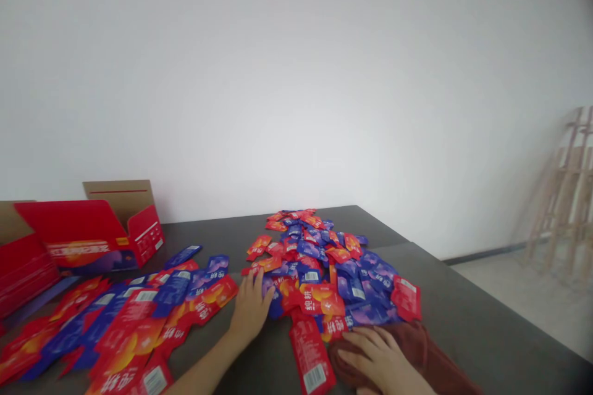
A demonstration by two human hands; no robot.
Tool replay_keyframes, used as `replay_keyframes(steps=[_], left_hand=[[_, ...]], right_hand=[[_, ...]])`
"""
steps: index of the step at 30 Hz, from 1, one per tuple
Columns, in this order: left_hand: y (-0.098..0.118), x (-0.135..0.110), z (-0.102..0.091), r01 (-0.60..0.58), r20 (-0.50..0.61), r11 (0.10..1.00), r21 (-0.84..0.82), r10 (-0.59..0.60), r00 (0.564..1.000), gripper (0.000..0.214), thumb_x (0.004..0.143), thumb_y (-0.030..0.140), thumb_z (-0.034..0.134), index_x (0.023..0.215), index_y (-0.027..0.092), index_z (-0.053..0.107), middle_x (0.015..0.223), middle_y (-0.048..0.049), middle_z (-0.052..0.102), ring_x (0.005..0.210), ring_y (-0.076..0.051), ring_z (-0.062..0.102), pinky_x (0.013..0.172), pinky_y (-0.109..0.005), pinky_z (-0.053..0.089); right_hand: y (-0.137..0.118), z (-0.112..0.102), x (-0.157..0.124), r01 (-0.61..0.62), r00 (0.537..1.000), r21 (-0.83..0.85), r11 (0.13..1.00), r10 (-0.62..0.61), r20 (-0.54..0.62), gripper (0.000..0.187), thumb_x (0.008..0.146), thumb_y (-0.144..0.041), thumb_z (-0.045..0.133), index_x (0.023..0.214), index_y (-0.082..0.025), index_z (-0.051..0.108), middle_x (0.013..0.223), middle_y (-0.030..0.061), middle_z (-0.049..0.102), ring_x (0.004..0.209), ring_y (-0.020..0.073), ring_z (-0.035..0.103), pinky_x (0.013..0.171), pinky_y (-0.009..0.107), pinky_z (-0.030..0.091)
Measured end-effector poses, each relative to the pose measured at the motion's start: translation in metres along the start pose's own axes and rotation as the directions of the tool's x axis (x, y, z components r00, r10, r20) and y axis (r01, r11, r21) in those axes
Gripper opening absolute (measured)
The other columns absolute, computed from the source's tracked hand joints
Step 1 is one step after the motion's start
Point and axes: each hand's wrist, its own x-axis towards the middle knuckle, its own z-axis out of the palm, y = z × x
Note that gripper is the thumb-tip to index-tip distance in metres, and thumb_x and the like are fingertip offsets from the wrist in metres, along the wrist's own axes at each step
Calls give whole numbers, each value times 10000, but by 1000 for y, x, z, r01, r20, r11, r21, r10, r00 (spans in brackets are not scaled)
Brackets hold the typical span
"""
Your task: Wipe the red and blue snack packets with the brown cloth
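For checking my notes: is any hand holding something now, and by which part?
Nothing seems held. The left hand lies open, its fingertips touching the red and blue sachets; the right hand rests palm-down on a brown cloth.

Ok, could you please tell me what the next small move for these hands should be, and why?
I'd probably have the left hand slide the blue sachet at its fingertips out of the loose pile, since that hand is already at the pile's edge. The right hand lies flat on the brown cloth, and the open red cardboard box stands off to the left.
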Motion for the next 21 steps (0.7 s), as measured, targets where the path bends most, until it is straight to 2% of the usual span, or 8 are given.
replay_keyframes(steps=[2, 5, 9, 12, 14, 16, 19, 21], left_hand=[[22, 6, 1, 12, 30, 998, 69, -14, 999, 627, 916, 477, 391, 1423, 109, 361, 1503, -214, 282, 1366, -384, 274, 1077, -495, 242], [46, 17, 5, 40, 29, 995, 93, -43, 999, 645, 921, 506, 376, 1406, 80, 391, 1468, -260, 322, 1340, -410, 312, 1062, -498, 248], [46, 25, 9, 86, -1, 991, 104, -87, 996, 635, 932, 486, 349, 1404, 61, 375, 1445, -248, 374, 1315, -377, 373, 1041, -471, 297], [16, 23, 0, 97, -45, 989, 114, -92, 995, 601, 938, 411, 339, 1396, 22, 353, 1426, -227, 412, 1327, -312, 376, 1052, -407, 305], [-14, 22, -12, 107, -76, 987, 124, -98, 992, 560, 925, 379, 354, 1357, 27, 402, 1409, -222, 439, 1334, -315, 363, 1057, -421, 300], [-47, 23, -25, 135, -97, 983, 128, -123, 988, 522, 913, 363, 348, 1316, 49, 455, 1365, -212, 492, 1306, -333, 401, 1044, -457, 315], [-86, 28, -42, 169, -102, 977, 130, -157, 982, 537, 895, 345, 328, 1241, -25, 509, 1313, -253, 520, 1270, -344, 445, 1046, -448, 323], [-101, 31, -47, 168, -99, 978, 125, -156, 983, 538, 885, 343, 327, 1219, -26, 530, 1306, -246, 527, 1264, -335, 455, 1044, -436, 335]], right_hand=[[-5, -17, 11, -38, 999, 7, 999, 38, -23, 477, 891, -421, 535, 1360, -408, 453, 1413, 17, 477, 1272, 290, 421, 1044, 515, 307], [-1, -20, 29, -90, 993, -37, 995, 87, -81, 392, 908, -359, 512, 1300, -355, 525, 1358, 39, 513, 1233, 270, 431, 1017, 487, 311], [9, -17, 46, -121, 980, -128, 984, 98, -173, 301, 897, -192, 479, 1157, -268, 612, 1119, 63, 606, 1038, 234, 529, 893, 401, 400], [-3, -38, 43, -162, 950, -184, 969, 103, -295, 283, 902, -155, 449, 1115, -238, 616, 989, 60, 600, 910, 211, 557, 803, 348, 429], [-23, -55, 36, -173, 925, -223, 959, 81, -372, 270, 905, -181, 468, 1126, -256, 603, 968, 49, 590, 862, 206, 561, 763, 336, 429], [-48, -58, 30, -144, 916, -255, 956, 31, -401, 282, 895, -200, 508, 1151, -294, 581, 965, 32, 591, 830, 198, 563, 719, 317, 419], [-76, -20, 34, 19, 930, -321, 947, -135, -342, 319, 828, -301, 627, 1142, -324, 575, 942, 13, 609, 800, 204, 569, 655, 298, 410], [-82, 24, 42, 44, 925, -342, 939, -167, -341, 146, 857, -335, 601, 1000, -313, 620, 802, -1, 609, 691, 179, 552, 581, 277, 383]])
